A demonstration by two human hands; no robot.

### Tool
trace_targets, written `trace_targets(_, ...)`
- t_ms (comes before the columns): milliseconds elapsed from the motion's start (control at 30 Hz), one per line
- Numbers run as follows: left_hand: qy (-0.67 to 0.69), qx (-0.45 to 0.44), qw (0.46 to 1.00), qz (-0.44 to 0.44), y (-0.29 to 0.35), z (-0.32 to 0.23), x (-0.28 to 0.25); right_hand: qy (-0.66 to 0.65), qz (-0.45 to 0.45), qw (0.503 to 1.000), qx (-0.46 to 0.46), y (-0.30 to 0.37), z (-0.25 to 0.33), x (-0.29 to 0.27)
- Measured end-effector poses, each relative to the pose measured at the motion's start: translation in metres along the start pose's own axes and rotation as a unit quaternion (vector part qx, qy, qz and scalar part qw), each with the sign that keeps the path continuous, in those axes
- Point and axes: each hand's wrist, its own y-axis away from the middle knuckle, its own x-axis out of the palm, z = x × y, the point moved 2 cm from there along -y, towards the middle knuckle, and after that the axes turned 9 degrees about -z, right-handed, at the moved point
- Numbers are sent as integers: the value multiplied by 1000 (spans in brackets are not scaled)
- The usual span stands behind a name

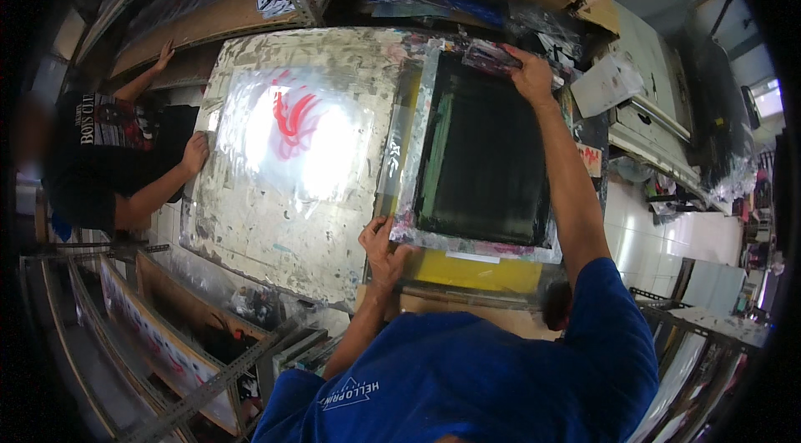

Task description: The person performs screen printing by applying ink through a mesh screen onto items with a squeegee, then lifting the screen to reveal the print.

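A screen printing frame [425, 101] with ink-stained edges and a dark mesh lies over a yellow board [476, 272] on the right part of the worktable. My left hand [384, 253] grips its near left corner, fingers bent around the edge. At the far right corner, my right hand [531, 78] is closed on the frame's rim with that arm stretched along its right side. Fingertips of both hands are partly hidden. Inside the mesh, a greenish strip runs down the left side.
Red smears mark the stained worktable [250, 218]. On the left, a co-worker [125, 151] rests one hand on the table edge and raises the other by a shelf [209, 26]. Racks [167, 318] stand near left; a pale cabinet [659, 109] is at right.
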Motion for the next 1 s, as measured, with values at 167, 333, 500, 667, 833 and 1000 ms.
trace_targets(167, 60, -26, 996, -65, 2, -9, 2, -77, 30, 989, 119, 58, 49, -56)
trace_targets(333, 117, 30, 985, -123, -32, -57, -15, -81, 108, 987, 86, 145, 142, -124)
trace_targets(500, 269, -47, 938, -214, -95, -118, -24, 102, -55, 980, -162, 144, 223, -183)
trace_targets(667, 303, -99, 938, -133, -134, -110, -7, 100, -98, 973, -184, 76, 214, -202)
trace_targets(833, -246, -36, 962, -112, -83, -23, 44, 85, -120, 972, -181, 20, 215, -218)
trace_targets(1000, -127, 25, 984, -118, -62, -17, 57, 5, -162, 968, -191, -6, 228, -220)
